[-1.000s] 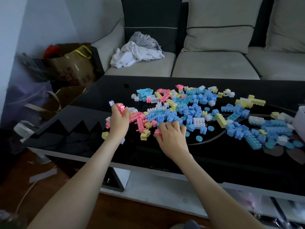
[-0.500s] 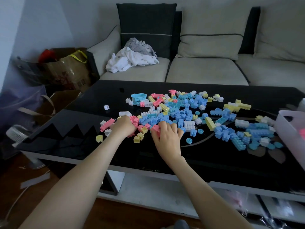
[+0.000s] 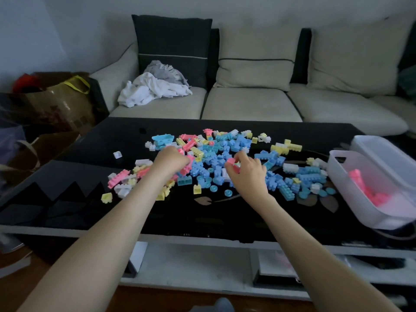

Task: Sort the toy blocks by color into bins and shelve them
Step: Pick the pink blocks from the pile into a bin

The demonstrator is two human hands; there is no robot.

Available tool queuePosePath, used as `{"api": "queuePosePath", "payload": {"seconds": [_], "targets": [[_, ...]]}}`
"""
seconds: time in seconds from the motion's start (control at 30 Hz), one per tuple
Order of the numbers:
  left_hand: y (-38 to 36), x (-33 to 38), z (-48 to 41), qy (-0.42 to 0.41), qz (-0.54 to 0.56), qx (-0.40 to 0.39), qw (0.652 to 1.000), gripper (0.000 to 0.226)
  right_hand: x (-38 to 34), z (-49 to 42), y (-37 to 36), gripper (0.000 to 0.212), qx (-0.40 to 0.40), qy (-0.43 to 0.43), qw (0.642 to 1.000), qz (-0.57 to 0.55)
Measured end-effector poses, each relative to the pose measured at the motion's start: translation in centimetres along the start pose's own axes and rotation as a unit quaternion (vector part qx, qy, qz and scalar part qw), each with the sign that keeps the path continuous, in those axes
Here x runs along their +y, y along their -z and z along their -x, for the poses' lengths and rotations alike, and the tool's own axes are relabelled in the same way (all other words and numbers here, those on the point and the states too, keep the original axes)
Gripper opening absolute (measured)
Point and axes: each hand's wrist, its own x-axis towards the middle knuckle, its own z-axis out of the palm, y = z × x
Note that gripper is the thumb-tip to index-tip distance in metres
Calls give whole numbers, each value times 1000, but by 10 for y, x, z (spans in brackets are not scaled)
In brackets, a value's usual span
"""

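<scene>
So, entry one: right hand (image 3: 249, 174), grip state? (M.)

Thumb and fingertips are pinched on one pink block (image 3: 231, 162), held just above the pile (image 3: 227, 154) at centre frame. I see nothing else in the fingers. (R.)

Left hand (image 3: 171, 162)? (M.)

Centre-left, with the fingers curled down into a pink cluster on the pile's left side. Whether it has closed on a piece or only rests there, I cannot tell; the knuckles hide the tips. (R.)

Why are both hands in pink? (M.)

Judgement: one colour per pass. The clear bin (image 3: 333, 164) at the right edge of frame holds only pink blocks (image 3: 369, 192), so pink is the colour being cleared. (R.)

Bin placement? (M.)

It sits mouth-up on the black table (image 3: 202, 219), on the right hand's side. That is probably so each drop is a short reach. A second bin (image 3: 382, 152) sits just behind it, upper right; its contents are not visible. (R.)

What's left? (M.)

Most of it, by my reading. Blue, yellow and white pieces lie mixed across the table's middle, and loose pink lies at the left beside the left forearm. Shelving has not begun. (R.)

Risk? (M.)

A small piece in a fingertip pinch could slip on the carry across to the bin. (R.)
</scene>
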Motion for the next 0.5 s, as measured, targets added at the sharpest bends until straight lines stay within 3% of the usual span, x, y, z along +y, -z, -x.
{"api": "queuePosePath", "payload": {"seconds": [0.07,0.13,0.2,0.3,0.37,0.5], "targets": [[-22,30,6,-41,36,-22,998,27,19,-6,35,21,4,-29,999,19],[-52,65,15,-99,35,-36,994,26,45,-10,73,23,8,-80,996,32],[-80,104,33,-162,-1,-51,985,10,75,-5,111,27,19,-138,989,41],[-112,159,63,-233,-19,-67,970,19,111,10,153,33,26,-208,976,62],[-131,188,77,-282,-18,-77,956,13,130,19,172,37,40,-239,967,73],[-163,226,99,-333,-6,-95,938,22,161,31,183,26,61,-284,956,43]]}}
